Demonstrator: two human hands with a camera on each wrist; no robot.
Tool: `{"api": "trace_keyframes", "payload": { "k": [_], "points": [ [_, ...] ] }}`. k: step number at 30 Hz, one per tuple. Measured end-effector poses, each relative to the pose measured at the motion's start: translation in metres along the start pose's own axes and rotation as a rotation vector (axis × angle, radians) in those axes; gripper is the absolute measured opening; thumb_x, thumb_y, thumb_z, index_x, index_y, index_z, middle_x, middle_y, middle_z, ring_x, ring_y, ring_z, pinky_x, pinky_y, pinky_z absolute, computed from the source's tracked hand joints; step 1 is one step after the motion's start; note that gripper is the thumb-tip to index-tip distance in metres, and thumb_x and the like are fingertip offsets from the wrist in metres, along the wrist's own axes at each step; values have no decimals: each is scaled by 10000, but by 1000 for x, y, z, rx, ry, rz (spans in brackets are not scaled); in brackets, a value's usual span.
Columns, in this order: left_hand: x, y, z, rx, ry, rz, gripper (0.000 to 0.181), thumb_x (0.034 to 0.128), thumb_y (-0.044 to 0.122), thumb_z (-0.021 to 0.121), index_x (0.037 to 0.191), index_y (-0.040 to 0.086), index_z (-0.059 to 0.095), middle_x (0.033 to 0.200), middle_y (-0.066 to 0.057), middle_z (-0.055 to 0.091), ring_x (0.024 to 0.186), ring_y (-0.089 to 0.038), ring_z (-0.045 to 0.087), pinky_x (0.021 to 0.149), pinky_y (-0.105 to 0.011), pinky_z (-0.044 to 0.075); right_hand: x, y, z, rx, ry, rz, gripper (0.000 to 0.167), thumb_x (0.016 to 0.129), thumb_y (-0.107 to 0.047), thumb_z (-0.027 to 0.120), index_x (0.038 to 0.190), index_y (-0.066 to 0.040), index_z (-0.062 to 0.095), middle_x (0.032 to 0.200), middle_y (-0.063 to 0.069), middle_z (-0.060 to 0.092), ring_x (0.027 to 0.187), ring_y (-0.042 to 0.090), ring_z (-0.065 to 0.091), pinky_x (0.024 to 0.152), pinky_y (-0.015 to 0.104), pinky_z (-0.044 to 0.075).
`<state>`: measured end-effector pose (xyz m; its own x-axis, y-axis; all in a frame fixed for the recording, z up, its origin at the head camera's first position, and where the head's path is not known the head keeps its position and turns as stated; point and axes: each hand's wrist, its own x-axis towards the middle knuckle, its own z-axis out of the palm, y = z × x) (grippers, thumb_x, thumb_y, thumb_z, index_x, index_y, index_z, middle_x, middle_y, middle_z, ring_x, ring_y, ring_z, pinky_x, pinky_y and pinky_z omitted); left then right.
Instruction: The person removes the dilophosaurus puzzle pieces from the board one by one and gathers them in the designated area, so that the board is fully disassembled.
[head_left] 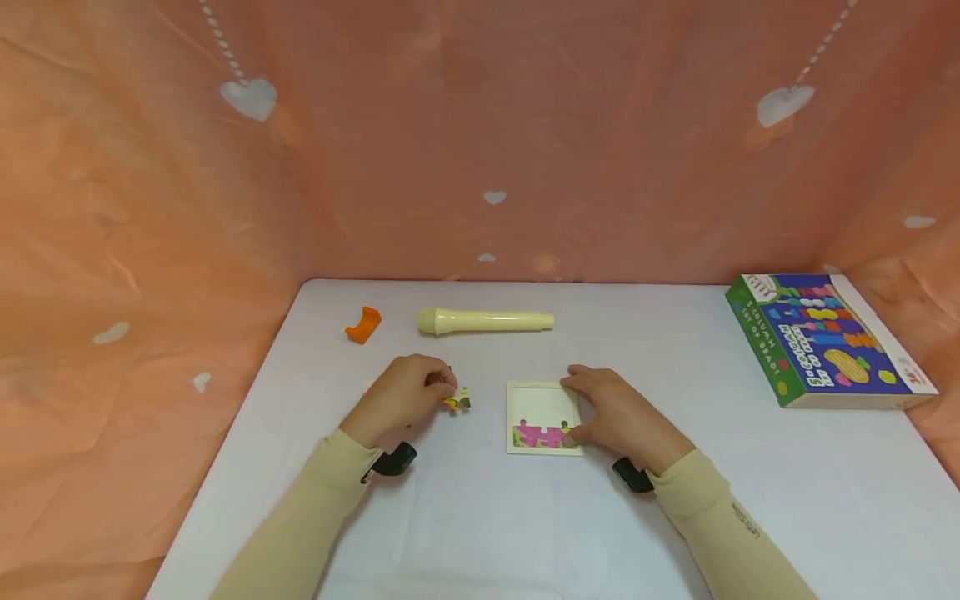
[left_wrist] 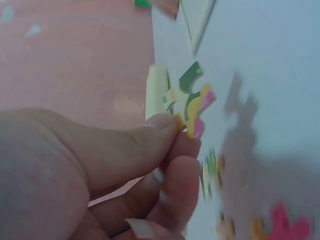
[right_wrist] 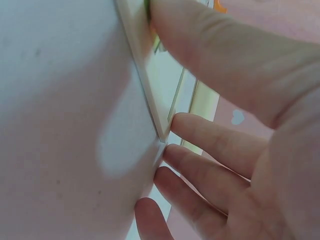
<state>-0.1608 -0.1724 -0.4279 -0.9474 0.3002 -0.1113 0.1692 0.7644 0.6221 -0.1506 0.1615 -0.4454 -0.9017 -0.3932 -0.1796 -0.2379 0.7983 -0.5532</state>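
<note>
Between its thumb and fingertips my left hand (head_left: 403,395) pinches a jigsaw puzzle piece (left_wrist: 192,107) coloured green, yellow, pink and cream. It hangs above the table, left of a square puzzle tray (head_left: 511,417). Pink and green pieces (head_left: 538,436) fill the tray's near row; the area behind them shows bare board. My right hand (head_left: 626,417) rests at the tray's right side, thumb over the near part and fairly straight fingers touching the far right corner (right_wrist: 164,131). Below the left hand, loose pieces (left_wrist: 287,225) lie on the table, mostly hidden in the head view.
A pale yellow microphone-shaped stick (head_left: 487,322) lies behind the tray. Left of it is an orange curved block (head_left: 363,325). A bead-set box (head_left: 832,342) lies at the back right of the white table (head_left: 465,533). An orange cloth (head_left: 480,133) hangs behind.
</note>
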Motion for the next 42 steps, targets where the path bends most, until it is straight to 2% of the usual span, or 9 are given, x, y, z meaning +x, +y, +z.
{"api": "trace_keyframes", "payload": {
  "k": [2, 4, 10, 18, 26, 32, 36, 40, 42],
  "points": [
    [-3, -9, -7, 7, -17, 12, 50, 1007, 160, 763, 963, 159, 787, 916, 12, 734, 828, -144, 606, 811, -323, 514, -1, 1, 0, 8, -1, 6, 812, 798, -231, 974, 1491, -14, 611, 1682, 192, 463, 1549, 455, 418, 1245, 614, 386],
    [-5, -16, -11, -6, -35, -8, 47, 1005, 167, 769, 962, 157, 786, 924, 1, 723, 807, -145, 596, 791, -319, 502, -2, 2, 0, 14, 0, 6, 812, 797, -228, 974, 1491, -15, 611, 1681, 187, 465, 1548, 451, 420, 1245, 613, 386],
    [-6, -27, -14, -42, -80, -59, 59, 1014, 152, 754, 961, 139, 778, 854, -4, 712, 727, -132, 603, 726, -300, 497, -1, 1, 1, 9, -4, -3, 811, 805, -234, 970, 1497, -18, 607, 1684, 181, 463, 1553, 449, 415, 1248, 613, 383],
    [-4, -29, -13, -23, -78, -43, 72, 1024, 153, 741, 970, 118, 773, 803, 1, 711, 676, -120, 597, 690, -292, 493, 0, 0, 0, 9, 1, -2, 810, 804, -221, 969, 1497, -14, 605, 1680, 184, 468, 1558, 448, 413, 1252, 611, 378],
    [-5, -28, -11, -87, -87, -84, 66, 1024, 142, 739, 981, 122, 785, 858, -15, 725, 670, -142, 604, 669, -305, 509, -1, 1, 1, 10, -1, -2, 811, 799, -224, 971, 1491, -8, 609, 1678, 196, 466, 1552, 456, 415, 1249, 617, 378],
    [-6, -25, -17, -72, -53, -83, 64, 1020, 156, 740, 1030, 115, 788, 875, -27, 731, 689, -157, 610, 682, -318, 504, 0, 1, 0, 4, -1, -1, 813, 804, -237, 971, 1494, -8, 607, 1680, 194, 465, 1550, 451, 421, 1245, 613, 387],
    [-6, -24, -16, -78, -52, -74, 71, 1020, 151, 735, 1040, 105, 785, 865, -32, 733, 683, -157, 616, 671, -308, 506, -1, 1, 0, 10, -3, 4, 812, 806, -228, 969, 1497, -7, 604, 1681, 193, 463, 1555, 455, 414, 1247, 614, 384],
    [-5, -22, -11, -95, -79, -49, 63, 1016, 152, 744, 1031, 96, 770, 844, -33, 751, 666, -147, 638, 664, -278, 511, 0, 2, 1, 11, -4, 7, 807, 805, -206, 967, 1498, -7, 604, 1681, 185, 466, 1557, 451, 411, 1251, 611, 379],
    [-5, -20, -8, -73, -82, -34, 69, 1019, 177, 748, 1017, 112, 772, 841, -11, 746, 680, -124, 629, 671, -270, 505, 1, 1, 1, 11, -6, -1, 805, 804, -202, 967, 1496, -8, 606, 1680, 182, 468, 1558, 448, 412, 1254, 608, 376]
  ]
}}
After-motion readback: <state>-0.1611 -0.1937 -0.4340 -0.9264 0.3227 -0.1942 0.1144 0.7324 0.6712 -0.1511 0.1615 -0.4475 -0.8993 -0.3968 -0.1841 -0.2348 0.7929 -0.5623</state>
